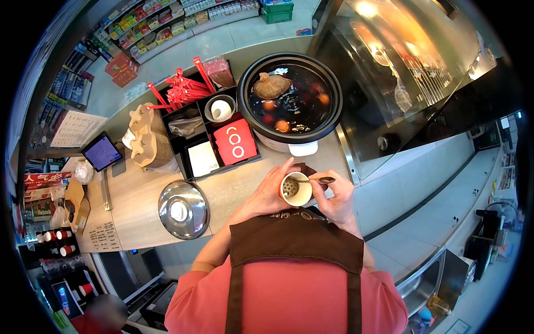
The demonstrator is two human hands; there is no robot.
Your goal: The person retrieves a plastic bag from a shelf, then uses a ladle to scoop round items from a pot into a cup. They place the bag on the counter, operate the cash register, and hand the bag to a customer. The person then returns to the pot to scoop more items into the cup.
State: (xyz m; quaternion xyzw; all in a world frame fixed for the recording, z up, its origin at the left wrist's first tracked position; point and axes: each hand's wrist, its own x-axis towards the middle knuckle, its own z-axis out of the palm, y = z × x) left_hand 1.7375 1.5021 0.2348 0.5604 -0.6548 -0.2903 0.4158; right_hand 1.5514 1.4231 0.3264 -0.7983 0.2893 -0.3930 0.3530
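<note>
My left hand (pixel 266 190) is wrapped around a paper cup (pixel 303 194), white inside, held close in front of my apron. The handle of a perforated spoon (pixel 289 187) is pinched in my right hand (pixel 337 195). Its round holed head is inside the mouth of the cup. Just beyond my hands stands an electric pot (pixel 247 112) with a black rim and a white handle. Round eggs (pixel 283 125) and a tied spice bag (pixel 269 87) sit in its dark broth. The glass pot lid (pixel 196 207) with a white knob lies on the counter to the left.
A black organizer (pixel 199 174) holds red-wrapped straws (pixel 183 92), cups and red napkins (pixel 235 142). Cardboard cup carriers (pixel 152 144) are stacked beside it on the wooden counter (pixel 137 200). A lit glass food cabinet (pixel 375 83) stands right of the pot. Another person (pixel 106 313) is at lower left.
</note>
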